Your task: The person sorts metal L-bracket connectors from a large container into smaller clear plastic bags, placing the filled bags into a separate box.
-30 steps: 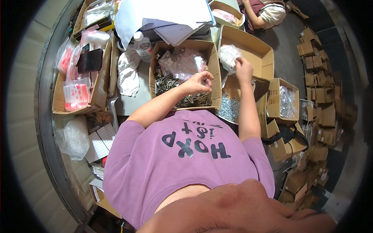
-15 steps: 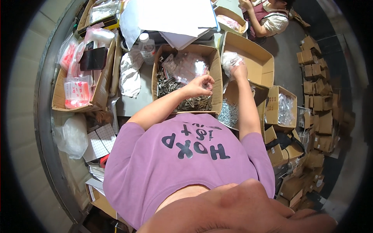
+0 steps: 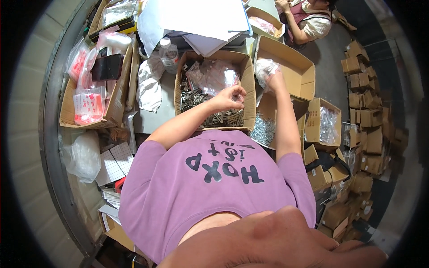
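Your left hand hangs over the cardboard box of metal parts, fingers half-curled around something clear; can't tell grip. Right hand is at the crumpled plastic bag by the open carton, fingers partly hidden, closure unclear. Bag-handling, likely; moving it calls for a secure pinch.
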Motion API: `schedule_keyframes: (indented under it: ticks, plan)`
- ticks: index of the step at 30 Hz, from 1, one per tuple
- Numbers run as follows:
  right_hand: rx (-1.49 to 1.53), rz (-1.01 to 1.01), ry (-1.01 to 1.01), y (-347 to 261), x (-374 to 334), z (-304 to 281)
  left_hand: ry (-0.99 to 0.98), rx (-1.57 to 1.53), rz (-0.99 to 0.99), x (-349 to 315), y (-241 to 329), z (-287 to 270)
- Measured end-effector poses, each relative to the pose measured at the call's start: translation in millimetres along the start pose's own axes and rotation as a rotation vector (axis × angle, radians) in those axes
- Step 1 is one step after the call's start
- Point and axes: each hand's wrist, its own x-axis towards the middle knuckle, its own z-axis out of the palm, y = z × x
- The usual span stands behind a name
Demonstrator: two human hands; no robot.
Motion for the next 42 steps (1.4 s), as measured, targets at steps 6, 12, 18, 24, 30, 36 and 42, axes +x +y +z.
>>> schedule_keyframes:
  ticks: [6, 12, 18, 24, 30, 36, 42]
  plan:
    - [0.008, 0.23, 0.081, -27, -24, -30, 0.02, -0.009, 0.008, -1, -2, -3]
    - [0.571, 0.224, 0.288, -82, -81, -49, -0.032, -0.039, -0.028, -1, -4, -2]
    - [0.749, -0.004, -0.065, -118, -98, -48, -0.106, -0.008, 0.014, -5, 7, 4]
    - [0.387, -0.192, -0.136, -118, -107, -52, -0.199, 0.029, 0.009, -8, 10, 4]
    - [0.556, -0.101, 0.008, -102, -109, -42, -0.032, 0.001, 0.045, -4, 6, -1]
    - [0.693, 0.191, -0.069, -112, -108, -43, 0.103, 0.194, 0.167, -6, 9, 6]
    - [0.625, 0.038, -0.102, -109, -108, -31, 0.115, 0.444, 0.285, -9, 12, 9]
